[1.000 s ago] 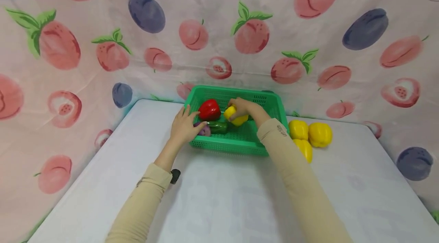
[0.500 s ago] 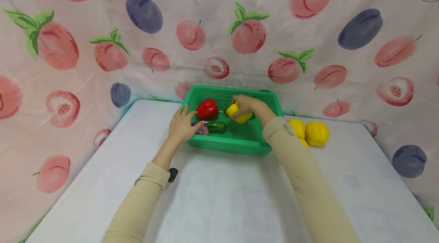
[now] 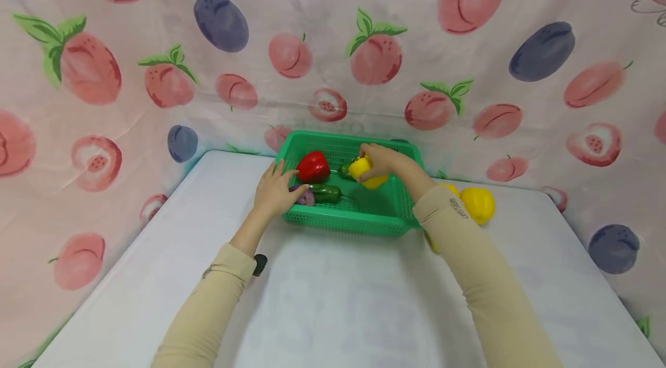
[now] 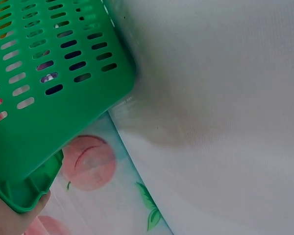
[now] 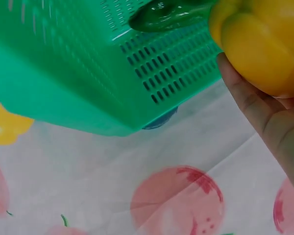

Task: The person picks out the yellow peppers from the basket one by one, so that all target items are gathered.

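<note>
A green basket (image 3: 359,223) stands on the white table. My left hand (image 3: 273,192) holds its left rim, fingers at the rim and thumb over the inside; the left wrist view shows part of this hand beneath the basket's lip. My right hand (image 3: 385,161) grips a yellow bell pepper (image 3: 372,174) inside the basket's outline, fingers and thumb around it. In the right wrist view, a green pepper (image 5: 169,15) lies beside the yellow one. A red bell pepper (image 3: 313,167), a long dark green pepper (image 3: 326,193) and a purple vegetable (image 3: 307,197), partly hidden by my left thumb, lie in the basket.
More yellow bell peppers (image 3: 478,205) sit on the table right of the basket, partly hidden by my right sleeve (image 3: 468,252). A fruit-print cloth (image 3: 333,56) hangs close behind the basket. The white table (image 3: 333,298) extends toward me.
My right hand has moved slightly to the right with the yellow bell pepper, and a second green pepper shows more clearly beside it. My left hand stays at the basket rim.
</note>
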{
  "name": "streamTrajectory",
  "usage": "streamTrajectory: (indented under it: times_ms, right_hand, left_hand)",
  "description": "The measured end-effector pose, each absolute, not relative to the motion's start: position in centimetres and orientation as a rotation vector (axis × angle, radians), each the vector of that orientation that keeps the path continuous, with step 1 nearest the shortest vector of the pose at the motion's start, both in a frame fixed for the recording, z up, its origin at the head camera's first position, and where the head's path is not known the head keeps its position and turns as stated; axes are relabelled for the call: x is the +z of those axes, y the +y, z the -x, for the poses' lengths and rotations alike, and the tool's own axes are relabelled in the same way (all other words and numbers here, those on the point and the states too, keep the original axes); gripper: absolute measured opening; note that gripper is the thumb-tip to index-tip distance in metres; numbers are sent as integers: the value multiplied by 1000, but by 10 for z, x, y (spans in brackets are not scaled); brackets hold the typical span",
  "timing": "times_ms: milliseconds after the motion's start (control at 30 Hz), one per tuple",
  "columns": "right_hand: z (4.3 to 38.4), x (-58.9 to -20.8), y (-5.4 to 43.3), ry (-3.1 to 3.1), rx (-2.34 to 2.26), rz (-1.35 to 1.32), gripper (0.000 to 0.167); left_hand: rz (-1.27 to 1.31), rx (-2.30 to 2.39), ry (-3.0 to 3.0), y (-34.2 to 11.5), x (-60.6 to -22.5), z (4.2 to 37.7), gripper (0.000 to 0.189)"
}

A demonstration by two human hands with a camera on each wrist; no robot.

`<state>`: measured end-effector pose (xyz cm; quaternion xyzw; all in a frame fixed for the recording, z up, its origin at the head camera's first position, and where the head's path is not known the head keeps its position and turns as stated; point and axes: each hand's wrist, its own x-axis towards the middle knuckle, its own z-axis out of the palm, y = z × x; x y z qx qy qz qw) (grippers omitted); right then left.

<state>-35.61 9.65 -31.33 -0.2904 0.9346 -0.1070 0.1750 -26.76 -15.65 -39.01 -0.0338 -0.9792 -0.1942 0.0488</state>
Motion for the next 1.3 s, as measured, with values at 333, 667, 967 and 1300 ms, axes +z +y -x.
streamTrajectory:
  times_ms: [333, 667, 967, 1300]
  right_hand:
    - [339, -310, 107, 2678, -407, 873, 57]
    - [318, -309, 110, 2717, -528, 875, 53]
    - [308, -321, 126, 2668, -934, 748, 57]
    - [300, -336, 151, 2669, -1192, 583, 55]
  left_hand:
    - [95, -582, -2997, -156, -392, 270, 61]
    - [97, -584, -2988, -156, -389, 270, 62]
    - [93, -588, -2994, -157, -390, 268, 61]
    - [91, -614, -2990, -155, -390, 268, 60]
